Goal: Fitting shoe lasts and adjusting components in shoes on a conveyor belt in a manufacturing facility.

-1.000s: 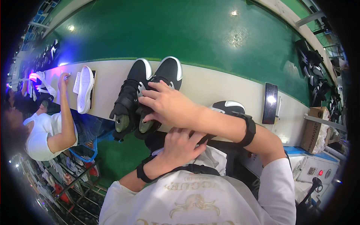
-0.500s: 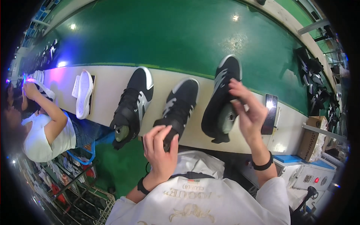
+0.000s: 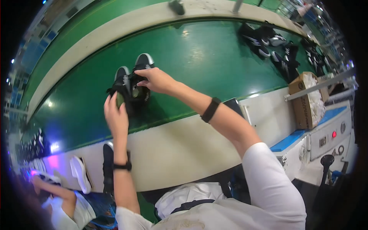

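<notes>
A pair of black low-top sneakers with white toe caps [image 3: 132, 86] stands side by side on the glossy green conveyor belt [image 3: 214, 61], toes pointing away from the person. The right hand [image 3: 155, 79] reaches over them from the right, its fingers curled down onto the collar of the right-hand shoe. The left hand [image 3: 116, 117] comes up from below and sits at the heel of the left-hand shoe, fingers pressed together against it; a green bit shows at its fingertips, too small to make out. Both hands cover the heels and openings, so the laces and insides are hidden. Nearer the person runs the pale cream bench [image 3: 184, 149], where a white shoe [image 3: 80, 174] and a black shoe [image 3: 108, 168] lie, partly cut off by the left forearm.
</notes>
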### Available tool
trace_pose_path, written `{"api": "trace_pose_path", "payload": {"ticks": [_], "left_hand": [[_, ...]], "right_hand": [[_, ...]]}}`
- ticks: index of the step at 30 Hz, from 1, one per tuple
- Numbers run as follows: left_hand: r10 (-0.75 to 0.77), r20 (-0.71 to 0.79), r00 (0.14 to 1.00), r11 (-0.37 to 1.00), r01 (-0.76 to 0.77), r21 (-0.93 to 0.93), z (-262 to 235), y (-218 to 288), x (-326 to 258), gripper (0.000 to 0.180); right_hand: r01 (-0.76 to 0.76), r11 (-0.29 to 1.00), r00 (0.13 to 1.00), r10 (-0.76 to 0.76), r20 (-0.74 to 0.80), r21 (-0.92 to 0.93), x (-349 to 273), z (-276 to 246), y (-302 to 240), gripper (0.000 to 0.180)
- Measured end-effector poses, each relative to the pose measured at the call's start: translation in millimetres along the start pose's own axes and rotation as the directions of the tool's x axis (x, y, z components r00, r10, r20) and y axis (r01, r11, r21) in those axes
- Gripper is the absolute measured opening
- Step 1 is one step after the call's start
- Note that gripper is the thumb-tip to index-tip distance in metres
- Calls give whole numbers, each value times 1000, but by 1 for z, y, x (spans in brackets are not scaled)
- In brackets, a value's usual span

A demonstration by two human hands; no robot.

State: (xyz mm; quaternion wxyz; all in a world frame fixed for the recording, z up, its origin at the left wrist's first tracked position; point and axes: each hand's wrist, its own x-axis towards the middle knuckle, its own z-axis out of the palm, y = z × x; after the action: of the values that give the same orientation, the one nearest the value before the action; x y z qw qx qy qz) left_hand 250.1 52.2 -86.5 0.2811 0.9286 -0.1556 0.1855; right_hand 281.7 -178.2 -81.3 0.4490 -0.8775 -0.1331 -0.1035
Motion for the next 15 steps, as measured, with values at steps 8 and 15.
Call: {"api": "trace_pose_path", "payload": {"ticks": [8, 15], "left_hand": [[29, 499, 866, 986, 57, -156, -57, 90, -165, 55], [55, 593, 803, 996, -85, 22, -33, 86, -189, 63]], "right_hand": [[-475, 684, 790, 53, -611, -554, -95, -262, 198, 59], [-807, 272, 590, 324, -739, -525, -180, -380, 307, 70]]}}
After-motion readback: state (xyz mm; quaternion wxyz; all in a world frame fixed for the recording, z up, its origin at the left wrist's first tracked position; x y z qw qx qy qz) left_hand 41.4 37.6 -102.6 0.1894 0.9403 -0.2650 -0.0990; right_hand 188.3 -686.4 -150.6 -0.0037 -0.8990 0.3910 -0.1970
